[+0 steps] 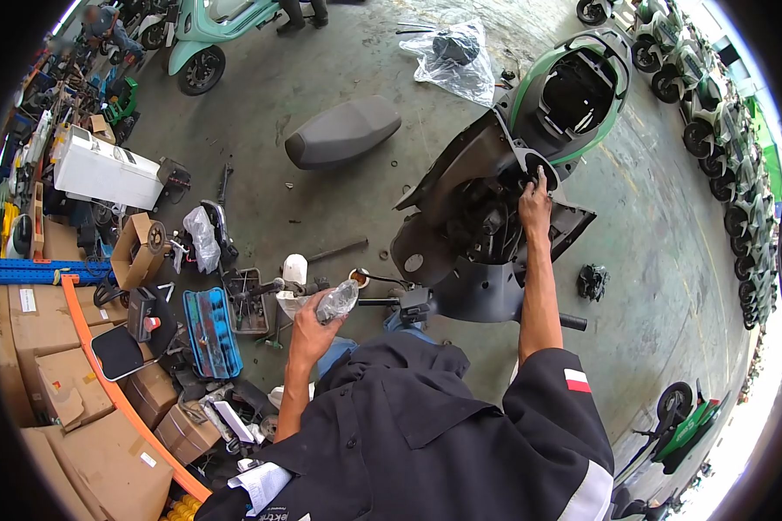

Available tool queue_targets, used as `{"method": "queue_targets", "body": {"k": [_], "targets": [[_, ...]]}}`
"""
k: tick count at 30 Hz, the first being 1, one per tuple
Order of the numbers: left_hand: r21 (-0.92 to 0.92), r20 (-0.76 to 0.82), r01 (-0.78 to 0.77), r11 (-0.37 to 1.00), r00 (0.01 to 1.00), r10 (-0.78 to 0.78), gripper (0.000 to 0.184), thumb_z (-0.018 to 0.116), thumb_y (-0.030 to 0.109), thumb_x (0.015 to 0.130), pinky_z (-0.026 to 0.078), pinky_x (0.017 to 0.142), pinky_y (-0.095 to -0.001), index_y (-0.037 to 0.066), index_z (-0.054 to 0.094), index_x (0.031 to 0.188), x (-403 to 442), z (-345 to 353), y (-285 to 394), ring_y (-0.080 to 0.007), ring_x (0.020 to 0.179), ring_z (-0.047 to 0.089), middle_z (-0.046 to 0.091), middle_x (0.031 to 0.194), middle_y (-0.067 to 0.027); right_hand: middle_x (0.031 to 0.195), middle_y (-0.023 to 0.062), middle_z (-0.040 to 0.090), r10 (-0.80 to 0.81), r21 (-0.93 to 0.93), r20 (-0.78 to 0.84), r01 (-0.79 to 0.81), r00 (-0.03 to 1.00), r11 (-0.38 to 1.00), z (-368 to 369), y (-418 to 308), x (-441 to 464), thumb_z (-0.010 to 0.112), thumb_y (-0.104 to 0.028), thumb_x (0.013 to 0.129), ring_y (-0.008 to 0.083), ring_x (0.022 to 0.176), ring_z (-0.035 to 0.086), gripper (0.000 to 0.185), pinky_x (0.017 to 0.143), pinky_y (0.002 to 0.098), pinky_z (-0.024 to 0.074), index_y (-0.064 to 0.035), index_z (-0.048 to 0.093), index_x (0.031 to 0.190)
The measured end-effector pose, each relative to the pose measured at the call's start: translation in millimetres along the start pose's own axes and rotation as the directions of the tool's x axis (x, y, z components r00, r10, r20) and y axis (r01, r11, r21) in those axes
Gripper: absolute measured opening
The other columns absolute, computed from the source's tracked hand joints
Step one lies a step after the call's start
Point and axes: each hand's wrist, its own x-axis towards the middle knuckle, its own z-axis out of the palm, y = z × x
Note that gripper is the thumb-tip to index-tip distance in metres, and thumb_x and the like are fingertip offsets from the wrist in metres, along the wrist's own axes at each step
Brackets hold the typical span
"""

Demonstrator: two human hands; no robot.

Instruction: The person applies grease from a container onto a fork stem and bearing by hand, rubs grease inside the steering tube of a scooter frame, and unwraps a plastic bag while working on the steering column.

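My left hand (pixel 311 328) is closed around a crumpled clear plastic bag (pixel 339 301), beside the left end of the scooter's handlebar (pixel 478 295). What the bag contains cannot be made out. Reaching forward over the partly stripped scooter, my right hand (pixel 535 207) has its fingers stretched out at a dark round opening (pixel 543 172) in the body, just below the seat compartment (pixel 579 95). Nothing is visibly held in it. Exposed wiring and mechanical parts (pixel 493 227) lie between dark body panels (pixel 460 161) to the left of my right arm.
A removed scooter seat (pixel 343 132) lies on the floor ahead. On the left are a blue toolbox (pixel 212 333), a grey crate (pixel 250 300), cardboard boxes (pixel 104 451) and an orange rack beam (pixel 130 399). Parked scooters (pixel 712 143) line the right, and a black part (pixel 592 282) sits nearby.
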Motion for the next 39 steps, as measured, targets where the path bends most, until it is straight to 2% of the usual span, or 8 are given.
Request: {"method": "queue_targets", "body": {"k": [1,5,9,12,14,17,33,39], "targets": [[-0.028,0.012,0.031,0.999,0.999,-0.031,0.052,0.083,0.013,0.079,0.053,0.096,-0.0381,0.000,0.066,0.127,0.0,-0.2,-1.1,-0.0323,0.109,0.071,0.072,0.117,-0.0202,0.109,0.0355,0.067,-0.196,-0.032,-0.075,0.194,0.978,0.981,9.8,15.9,1.4,0.048,-0.008,0.096,0.0513,0.100,0.065,0.062,0.089,0.0554,0.0502,-0.0095,0.037,0.157],[0.017,0.030,0.079,0.997,0.996,-0.080,0.051,0.081,0.010,0.080,0.052,0.097,-0.0390,0.002,0.066,0.128,-0.8,-2.6,-3.7,-0.0339,0.111,0.069,0.071,0.119,-0.0196,0.104,0.0310,0.064,-0.370,-0.120,-0.048,0.363,0.928,0.924,12.9,23.5,-12.6,0.042,0.008,0.082,0.0482,0.099,0.062,0.074,0.093,0.0516,0.0495,0.0010,0.034,0.156],[0.032,0.031,0.036,0.999,0.999,-0.037,0.051,0.082,0.010,0.080,0.052,0.098,-0.0391,0.002,0.065,0.128,-0.1,-3.6,-6.6,-0.0343,0.112,0.069,0.071,0.119,-0.0197,0.112,0.0314,0.063,-0.311,-0.103,-0.026,0.307,0.950,0.946,5.8,13.5,-19.7,0.042,0.007,0.082,0.0474,0.106,0.060,0.073,0.095,0.0504,0.0490,0.0005,0.036,0.155],[0.058,0.045,0.037,0.998,0.998,-0.040,0.052,0.082,0.010,0.079,0.052,0.097,-0.0391,0.001,0.065,0.128,1.5,-3.1,-6.7,-0.0351,0.111,0.069,0.071,0.119,-0.0200,0.128,0.0303,0.059,-0.445,-0.142,-0.019,0.438,0.895,0.888,18.1,26.9,-20.5,0.047,0.006,0.081,0.0465,0.115,0.055,0.074,0.104,0.0517,0.0444,-0.0015,0.039,0.154],[0.049,0.031,0.042,0.998,0.999,-0.044,0.053,0.082,0.010,0.079,0.052,0.097,-0.0391,0.001,0.065,0.128,1.1,-2.6,-5.4,-0.0354,0.111,0.070,0.071,0.119,-0.0203,0.136,0.0279,0.056,-0.560,-0.309,-0.198,0.491,0.804,0.814,31.3,38.1,-20.4,0.049,0.004,0.080,0.0461,0.122,0.053,0.069,0.108,0.0512,0.0434,-0.0014,0.046,0.149],[0.038,0.040,0.058,0.998,0.997,-0.059,0.053,0.083,0.010,0.078,0.053,0.096,-0.0392,0.001,0.066,0.127,0.2,-0.3,-14.2,-0.0352,0.110,0.070,0.071,0.119,-0.0205,0.140,0.0256,0.054,-0.398,-0.285,-0.041,0.371,0.917,0.884,21.9,24.0,-28.3,0.051,0.004,0.080,0.0464,0.125,0.053,0.063,0.109,0.0512,0.0441,-0.0025,0.052,0.143],[0.065,0.025,-0.005,0.998,1.000,0.003,0.052,0.082,0.007,0.077,0.053,0.097,-0.0384,0.001,0.066,0.127,-6.4,-2.9,-5.5,-0.0338,0.111,0.070,0.071,0.120,-0.0203,0.141,0.0227,0.053,-0.265,-0.268,-0.053,0.242,0.963,0.932,20.6,9.0,-35.1,0.060,0.000,0.073,0.0447,0.122,0.055,0.070,0.105,0.0518,0.0472,-0.0094,0.054,0.142],[0.019,0.017,0.017,1.000,1.000,-0.017,0.052,0.081,0.008,0.078,0.052,0.097,-0.0380,0.003,0.067,0.127,-3.4,-5.6,-6.5,-0.0326,0.112,0.070,0.071,0.120,-0.0193,0.139,0.0333,0.051,-0.190,-0.062,-0.008,0.189,0.982,0.980,13.0,11.0,-30.7,0.050,0.001,0.078,0.0516,0.125,0.051,0.071,0.112,0.0523,0.0409,-0.0031,0.043,0.149]]}}
